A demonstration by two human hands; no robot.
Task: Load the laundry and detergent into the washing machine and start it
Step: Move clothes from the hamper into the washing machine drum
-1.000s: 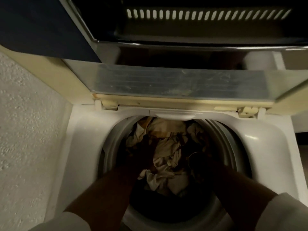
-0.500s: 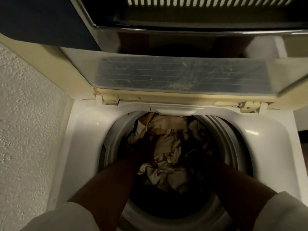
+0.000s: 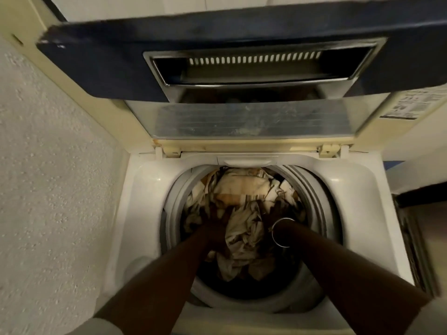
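Note:
A white top-loading washing machine (image 3: 145,189) stands with its lid (image 3: 254,122) raised against the back. Its drum (image 3: 314,213) holds a crumpled pile of cream, brown and striped laundry (image 3: 244,189). Both of my arms reach down into the drum. My left hand (image 3: 219,222) is sunk into the cloth on the left of the pile. My right hand (image 3: 273,211) lies in the dark cloth on the right, with a metal bangle (image 3: 278,234) on its wrist. Shadow and cloth hide the fingers of both hands. No detergent is in view.
A rough white wall (image 3: 48,165) runs close along the machine's left side. The dark blue lid handle panel (image 3: 242,64) hangs over the opening at the back. A dark strip of floor or frame (image 3: 416,238) lies to the right.
The view has tilted upward, so more of the raised lid shows. Both hands stay inside the drum on the laundry, shifted only slightly.

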